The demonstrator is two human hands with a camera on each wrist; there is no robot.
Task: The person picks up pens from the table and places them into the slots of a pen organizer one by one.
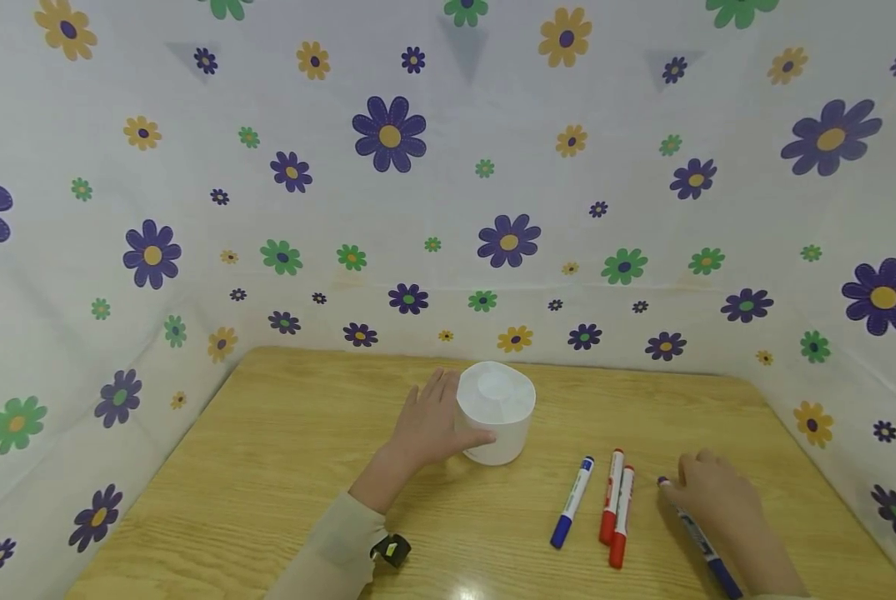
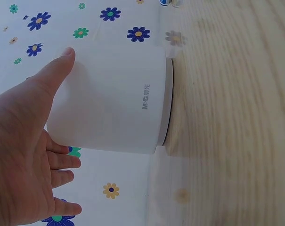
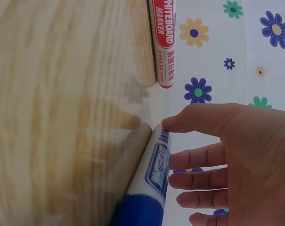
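- Currently L hand (image 1: pixel 427 427) steadies white cup (image 1: pixel 495 421), thumb and fingers straight against its side, mid-table toward back edge.
- R hand (image 1: pixel 713 493) rests loose-fingered on blue marker (image 1: pixel 698 540) near right edge; no pinch yet.
- Next, I'd judge: needs thumb-finger pinch on barrel.
- Wood table (image 1: pixel 267 467); floral cloth walls (image 1: pixel 192 208); another blue marker (image 1: pixel 572 502) and two red markers (image 1: pixel 617 507) lie between cup and front edge.

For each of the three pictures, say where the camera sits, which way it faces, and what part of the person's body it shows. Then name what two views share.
Head: looks forward and down at the wooden table; both hands and a sleeve show.
Left wrist: looks along the left hand at the white cup, thumb touching it.
Right wrist: looks past the right hand, thumb on a blue marker.
Shared: head and left wrist both show the cup.
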